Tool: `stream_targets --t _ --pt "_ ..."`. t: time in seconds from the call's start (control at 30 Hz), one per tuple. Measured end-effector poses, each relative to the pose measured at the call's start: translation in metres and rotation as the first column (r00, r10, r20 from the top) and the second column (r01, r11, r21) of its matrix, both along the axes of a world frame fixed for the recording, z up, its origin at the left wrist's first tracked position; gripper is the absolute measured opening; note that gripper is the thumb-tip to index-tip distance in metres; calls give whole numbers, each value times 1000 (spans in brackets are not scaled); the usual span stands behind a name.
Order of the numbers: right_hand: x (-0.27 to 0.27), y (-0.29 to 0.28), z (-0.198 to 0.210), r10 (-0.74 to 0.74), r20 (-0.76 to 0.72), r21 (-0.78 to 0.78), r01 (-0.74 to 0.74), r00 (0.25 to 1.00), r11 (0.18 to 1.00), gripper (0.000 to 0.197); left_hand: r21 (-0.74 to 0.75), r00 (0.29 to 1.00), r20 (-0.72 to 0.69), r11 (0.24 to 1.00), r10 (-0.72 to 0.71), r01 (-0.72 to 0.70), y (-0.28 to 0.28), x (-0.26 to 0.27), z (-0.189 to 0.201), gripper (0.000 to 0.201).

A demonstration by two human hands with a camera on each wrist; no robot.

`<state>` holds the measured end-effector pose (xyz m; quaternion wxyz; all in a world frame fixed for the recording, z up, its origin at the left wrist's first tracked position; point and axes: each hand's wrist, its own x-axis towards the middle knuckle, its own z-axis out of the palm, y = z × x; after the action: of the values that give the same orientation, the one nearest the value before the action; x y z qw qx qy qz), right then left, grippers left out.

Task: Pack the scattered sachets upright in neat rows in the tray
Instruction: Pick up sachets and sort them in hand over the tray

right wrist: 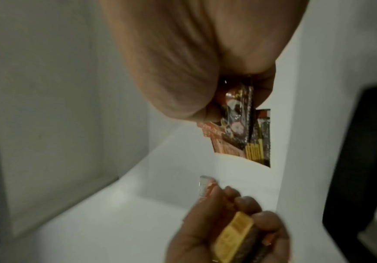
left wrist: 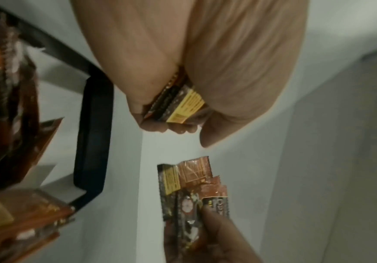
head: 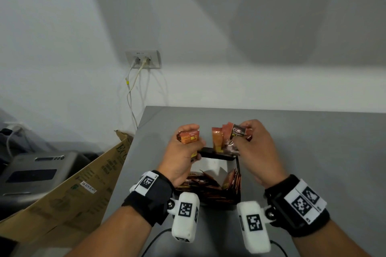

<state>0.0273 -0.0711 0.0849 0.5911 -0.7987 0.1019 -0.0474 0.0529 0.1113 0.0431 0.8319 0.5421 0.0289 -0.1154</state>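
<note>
My left hand [head: 183,148] grips a small stack of orange and brown sachets [head: 189,136] above the far left corner of the black tray [head: 217,155]. In the left wrist view the same stack [left wrist: 176,103] sits between thumb and curled fingers. My right hand [head: 253,144] holds a fanned bunch of orange, red and dark sachets [head: 227,139] over the tray's far right corner; this bunch [right wrist: 243,131] shows below the palm in the right wrist view. Inside the tray, several sachets [head: 231,179] stand along the right wall and others [head: 200,183] lean or lie at the near end.
The tray stands near the front of a grey table [head: 313,152] against a white wall. A cardboard box [head: 79,190] leans at the table's left edge, with a grey appliance [head: 35,173] beyond it. A wall socket [head: 143,59] with cables hangs above.
</note>
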Motion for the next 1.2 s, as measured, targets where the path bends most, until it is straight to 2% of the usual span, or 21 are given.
stream_targets --t 0.07,0.13,0.2,0.27,0.37,0.47,0.53,0.6,0.73,0.8,0.87,0.97,1.03,1.13,1.2 --pt "-3 2 7 24 86 -132 -13 996 991 21 66 998 51 997 21 -25 -3 2 1 42" --pt "-6 9 10 99 81 -146 -86 992 985 20 93 996 85 996 -14 6 -9 2 4 43" --pt "-6 15 6 138 37 -93 -134 990 987 19 46 997 66 998 -36 33 -11 1 5 41" --pt "-4 17 2 142 -16 118 -139 990 983 20 -13 998 26 999 -51 52 -8 1 3 42" --pt "-2 14 -1 228 -75 512 -158 971 844 20 -71 996 -27 994 -84 82 -4 0 1 48" --pt "-4 13 -1 299 -78 660 -176 951 731 19 -124 994 -58 989 -89 82 -3 -1 0 47" --pt "-4 14 -3 309 -87 678 -171 947 715 21 -163 993 -72 983 -96 83 -4 -3 0 45" --pt "-5 17 -7 318 -102 654 -177 943 735 21 -195 991 -79 976 -111 94 -9 -6 -1 44" --pt "-6 24 -13 306 -141 503 -198 942 842 22 -164 992 -87 984 -88 73 -19 -9 -3 56" --pt "-7 26 -13 286 -130 401 -214 949 891 23 -130 994 -90 990 -65 53 -20 -8 -4 54" --pt "-5 24 -12 259 -114 363 -203 959 910 29 -108 992 -94 991 -85 74 -18 -8 -4 46" --pt "1 11 -9 177 -102 376 -127 979 918 42 -179 979 -142 977 -143 117 -7 -5 -3 35" --pt "6 1 -8 125 -97 441 -70 987 895 39 -252 974 -159 961 -161 117 0 -2 -3 41" --pt "7 -7 -6 173 -72 607 -95 982 789 29 -232 978 -126 963 -169 137 4 0 -1 36" --pt "5 -5 -7 242 -85 589 -147 967 795 27 -178 980 -102 972 -171 151 2 0 2 34"
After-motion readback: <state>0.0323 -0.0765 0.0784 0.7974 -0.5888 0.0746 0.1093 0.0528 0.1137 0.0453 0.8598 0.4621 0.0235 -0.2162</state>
